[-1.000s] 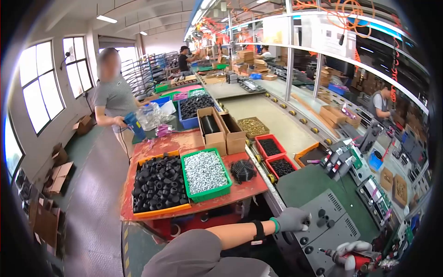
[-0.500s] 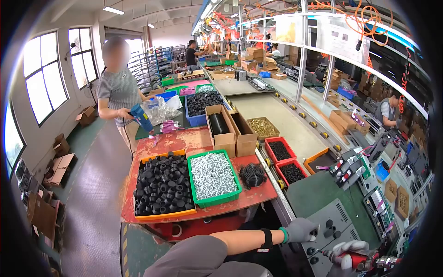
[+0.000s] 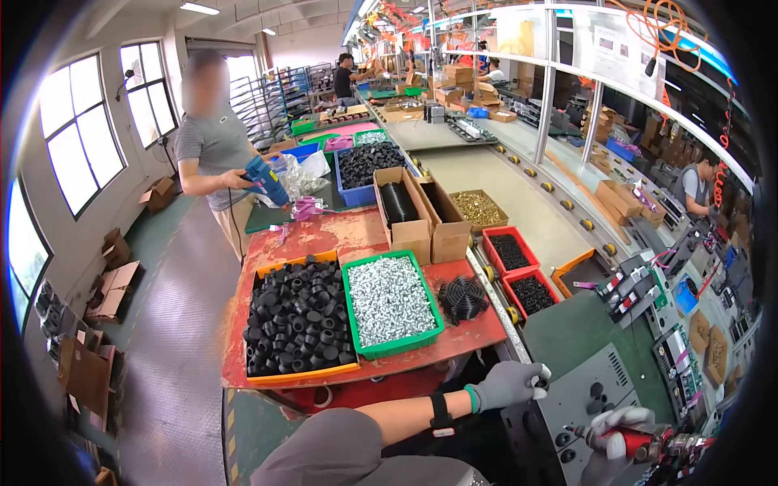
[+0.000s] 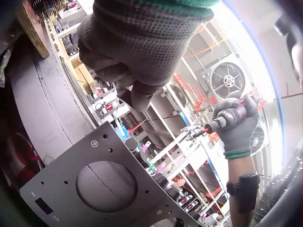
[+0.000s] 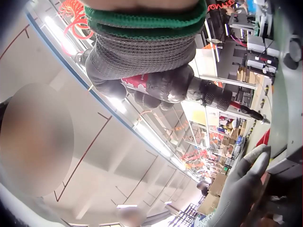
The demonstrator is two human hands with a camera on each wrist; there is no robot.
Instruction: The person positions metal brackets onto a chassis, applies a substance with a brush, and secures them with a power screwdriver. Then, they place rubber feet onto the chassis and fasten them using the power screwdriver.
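Observation:
My gloved left hand (image 3: pixel 508 384) pinches a small dark piece between thumb and fingers, at the left edge of a grey metal casing (image 3: pixel 569 403). Its kind is mostly hidden by the fingers. In my gloved right hand (image 3: pixel 620 429) is a red power screwdriver (image 5: pixel 163 85), its bit (image 5: pixel 251 113) bright at the end. Seen from the head, that bit points left, close over a round black foot (image 3: pixel 563 440) on the casing. Several loose black rubber feet (image 3: pixel 596 390) lie higher up on it. The left wrist view shows the casing's side (image 4: pixel 71 168) with a large round hole.
On the red table (image 3: pixel 324 235) stand an orange-rimmed bin of black rubber feet (image 3: pixel 300 316), a green bin of silvery hardware (image 3: pixel 389 300) and a coiled black grille (image 3: pixel 463 299). Red bins (image 3: pixel 531 293) sit beyond. Circuit boards (image 3: pixel 677 360) line the right. A person (image 3: pixel 215 150) holds a blue tool (image 3: pixel 266 180).
The head view has shifted, so the scene slides right. My left hand has drawn back toward the casing's left edge. The screwdriver bit has come nearer the black foot.

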